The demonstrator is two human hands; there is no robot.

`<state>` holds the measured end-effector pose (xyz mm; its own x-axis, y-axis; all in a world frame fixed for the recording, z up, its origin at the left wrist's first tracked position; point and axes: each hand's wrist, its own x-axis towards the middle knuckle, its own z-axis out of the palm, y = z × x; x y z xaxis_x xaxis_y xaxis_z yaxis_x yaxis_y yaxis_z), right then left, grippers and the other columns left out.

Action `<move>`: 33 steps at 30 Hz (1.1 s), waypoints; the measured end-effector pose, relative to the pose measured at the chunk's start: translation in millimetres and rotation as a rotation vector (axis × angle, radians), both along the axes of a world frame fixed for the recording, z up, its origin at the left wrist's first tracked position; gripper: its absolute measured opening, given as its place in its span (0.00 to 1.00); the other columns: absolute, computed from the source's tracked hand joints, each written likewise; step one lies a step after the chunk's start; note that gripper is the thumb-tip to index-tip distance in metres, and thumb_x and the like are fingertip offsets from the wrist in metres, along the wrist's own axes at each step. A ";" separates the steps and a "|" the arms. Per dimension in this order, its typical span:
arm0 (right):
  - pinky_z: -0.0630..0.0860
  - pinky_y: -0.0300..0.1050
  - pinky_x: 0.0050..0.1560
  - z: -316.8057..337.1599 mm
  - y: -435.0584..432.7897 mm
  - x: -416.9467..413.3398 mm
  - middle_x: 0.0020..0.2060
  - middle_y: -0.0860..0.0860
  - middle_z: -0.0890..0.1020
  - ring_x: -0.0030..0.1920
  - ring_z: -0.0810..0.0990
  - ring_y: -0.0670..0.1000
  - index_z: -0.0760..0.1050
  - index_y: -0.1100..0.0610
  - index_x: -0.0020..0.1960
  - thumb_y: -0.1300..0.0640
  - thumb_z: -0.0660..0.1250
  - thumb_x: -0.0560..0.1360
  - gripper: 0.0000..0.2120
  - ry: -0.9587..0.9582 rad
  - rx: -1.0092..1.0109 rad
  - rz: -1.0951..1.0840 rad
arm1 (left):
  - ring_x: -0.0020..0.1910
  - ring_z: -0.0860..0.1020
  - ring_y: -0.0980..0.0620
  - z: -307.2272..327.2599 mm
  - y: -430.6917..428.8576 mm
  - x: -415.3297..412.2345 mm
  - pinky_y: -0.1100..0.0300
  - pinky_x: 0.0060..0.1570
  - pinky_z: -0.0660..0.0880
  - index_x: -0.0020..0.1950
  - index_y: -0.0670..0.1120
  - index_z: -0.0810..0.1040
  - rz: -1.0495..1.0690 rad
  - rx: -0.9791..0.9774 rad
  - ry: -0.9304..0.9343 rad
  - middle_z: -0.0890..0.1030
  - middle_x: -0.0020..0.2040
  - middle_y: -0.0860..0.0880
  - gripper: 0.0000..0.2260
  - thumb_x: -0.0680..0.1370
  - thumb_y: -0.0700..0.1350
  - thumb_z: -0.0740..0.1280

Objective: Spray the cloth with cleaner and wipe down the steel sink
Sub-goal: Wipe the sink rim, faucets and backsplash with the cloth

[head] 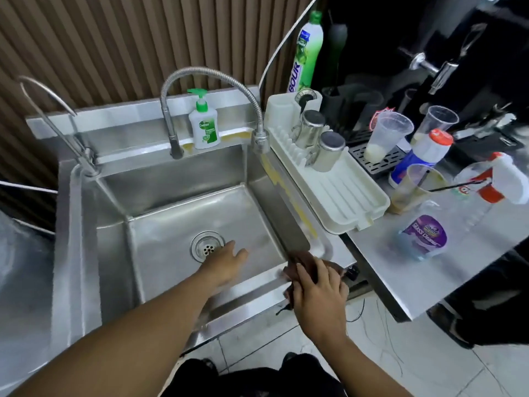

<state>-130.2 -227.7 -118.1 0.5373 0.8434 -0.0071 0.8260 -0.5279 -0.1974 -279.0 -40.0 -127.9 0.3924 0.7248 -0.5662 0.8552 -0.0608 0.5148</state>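
The steel sink [183, 181] fills the middle of the view, with a round drain in its floor. My left hand [226, 262] reaches into the basin with straight fingers, just right of the drain. My right hand [317, 287] presses a dark brown cloth [305, 260] onto the sink's front right corner rim, fingers laid flat over it. A glass cleaner spray bottle [426, 236] with a purple label and a red and white trigger stands on the steel counter to the right.
A flexible faucet [211, 74] arches over the basin, and a thin tap [51, 110] stands at the left. Hand soap [203, 124] sits on the back ledge. A white drying rack [343, 193] with two steel cups, plastic cups and bottles crowd the right counter [406, 279].
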 end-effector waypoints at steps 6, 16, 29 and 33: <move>0.74 0.59 0.63 -5.2 8.6 4.9 0.69 0.63 0.74 0.64 0.74 0.65 0.76 0.60 0.68 0.49 0.53 0.77 0.26 0.067 0.068 -0.310 | 0.77 0.64 0.46 23.7 47.9 13.6 0.54 0.73 0.62 0.82 0.51 0.55 0.070 0.003 -0.201 0.63 0.80 0.47 0.33 0.81 0.62 0.60; 0.56 0.55 0.77 -6.4 28.1 23.3 0.78 0.50 0.63 0.79 0.58 0.58 0.63 0.52 0.78 0.44 0.46 0.82 0.27 0.125 -0.074 -0.012 | 0.76 0.66 0.44 105.3 121.1 89.2 0.48 0.72 0.67 0.83 0.54 0.50 0.316 0.056 -0.578 0.61 0.81 0.49 0.42 0.76 0.59 0.70; 0.60 0.52 0.70 -4.9 18.6 58.2 0.74 0.47 0.71 0.74 0.68 0.56 0.68 0.52 0.76 0.46 0.52 0.82 0.25 0.075 -0.142 0.176 | 0.40 0.74 0.55 113.9 146.3 136.9 0.61 0.36 0.68 0.62 0.48 0.71 0.377 0.177 -0.725 0.77 0.48 0.53 0.16 0.77 0.46 0.72; 0.40 0.45 0.77 -7.4 42.8 65.1 0.80 0.45 0.51 0.80 0.46 0.49 0.53 0.50 0.82 0.43 0.44 0.82 0.30 0.099 -0.169 0.236 | 0.43 0.76 0.47 107.0 135.6 124.0 0.56 0.41 0.71 0.57 0.47 0.69 0.412 0.286 -0.674 0.78 0.50 0.49 0.16 0.76 0.48 0.73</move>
<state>-65.1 -184.9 -125.5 0.3162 0.9272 -0.2007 0.9108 -0.3559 -0.2091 -155.0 95.6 -20.9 0.2537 0.9641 -0.0779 0.3520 -0.0170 0.9358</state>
